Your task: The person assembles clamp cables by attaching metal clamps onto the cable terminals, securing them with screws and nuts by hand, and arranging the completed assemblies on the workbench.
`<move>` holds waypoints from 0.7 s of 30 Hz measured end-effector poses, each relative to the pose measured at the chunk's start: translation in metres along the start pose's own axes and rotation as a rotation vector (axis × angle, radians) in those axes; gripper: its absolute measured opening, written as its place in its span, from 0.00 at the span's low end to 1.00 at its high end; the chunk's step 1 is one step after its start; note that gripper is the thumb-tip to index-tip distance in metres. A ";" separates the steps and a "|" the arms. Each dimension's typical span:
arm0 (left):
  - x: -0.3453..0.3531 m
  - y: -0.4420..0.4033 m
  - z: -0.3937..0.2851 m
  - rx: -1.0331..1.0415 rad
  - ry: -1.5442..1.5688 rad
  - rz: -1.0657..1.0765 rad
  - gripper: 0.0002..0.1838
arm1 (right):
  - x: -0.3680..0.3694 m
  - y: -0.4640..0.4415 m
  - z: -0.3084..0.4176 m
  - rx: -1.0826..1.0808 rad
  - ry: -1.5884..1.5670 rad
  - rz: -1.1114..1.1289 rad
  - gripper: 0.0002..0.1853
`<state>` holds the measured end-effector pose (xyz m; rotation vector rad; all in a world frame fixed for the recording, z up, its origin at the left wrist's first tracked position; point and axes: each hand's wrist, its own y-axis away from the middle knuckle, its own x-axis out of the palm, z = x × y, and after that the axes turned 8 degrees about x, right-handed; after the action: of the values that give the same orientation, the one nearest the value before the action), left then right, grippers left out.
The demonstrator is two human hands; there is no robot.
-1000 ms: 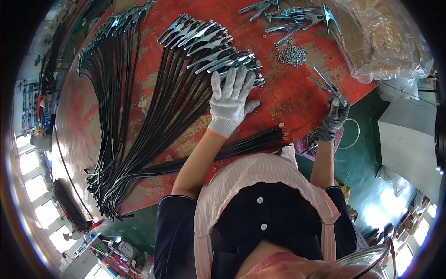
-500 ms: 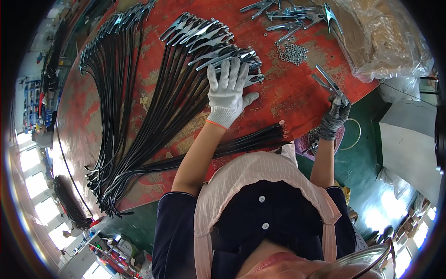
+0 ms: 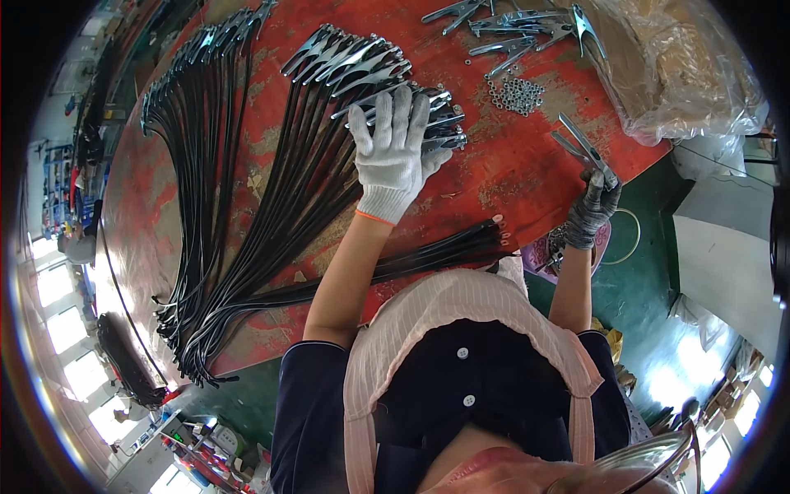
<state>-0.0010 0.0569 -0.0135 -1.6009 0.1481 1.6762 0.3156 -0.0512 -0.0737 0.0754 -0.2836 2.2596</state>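
My left hand (image 3: 391, 160), in a white knit glove with an orange cuff edge, lies palm down with its fingers stretched out. It rests over the near end of a fanned row of metal spring clamps (image 3: 355, 66) fixed to black cables (image 3: 288, 177). Over on the right, my right hand (image 3: 594, 210), in a dirty grey glove, is closed round one end of a single metal spring clamp (image 3: 578, 142), held near the table edge with its long arms pointing up and left. Whether a cable is attached to that clamp, I cannot tell.
A second fan of clamped cables (image 3: 197, 123) lies left on the red table (image 3: 494, 181). Loose clamps (image 3: 514, 33) and a pile of nuts (image 3: 517, 96) lie at the back. Cables with ring ends (image 3: 444, 247) run along the front. A plastic-wrapped package (image 3: 675, 66) stands right.
My left hand has shifted a little left over the clamps and cables, its fingers still spread. My right hand and its clamp have hardly moved.
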 end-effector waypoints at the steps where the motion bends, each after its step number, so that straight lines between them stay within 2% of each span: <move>1: 0.002 0.000 0.002 0.001 -0.007 0.001 0.48 | 0.001 0.001 0.001 -0.001 0.001 -0.003 0.10; 8: 0.005 -0.007 0.005 -0.002 -0.038 0.004 0.48 | -0.001 0.000 -0.001 0.013 0.002 -0.008 0.11; 14: 0.005 -0.020 0.010 -0.034 -0.038 0.223 0.47 | 0.001 0.000 0.001 0.008 -0.003 -0.006 0.12; 21: 0.013 -0.016 0.008 -0.012 -0.020 0.163 0.49 | 0.001 0.000 0.001 0.025 -0.001 -0.016 0.11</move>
<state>0.0041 0.0783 -0.0165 -1.6169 0.2647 1.8199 0.3152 -0.0510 -0.0723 0.0914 -0.2539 2.2471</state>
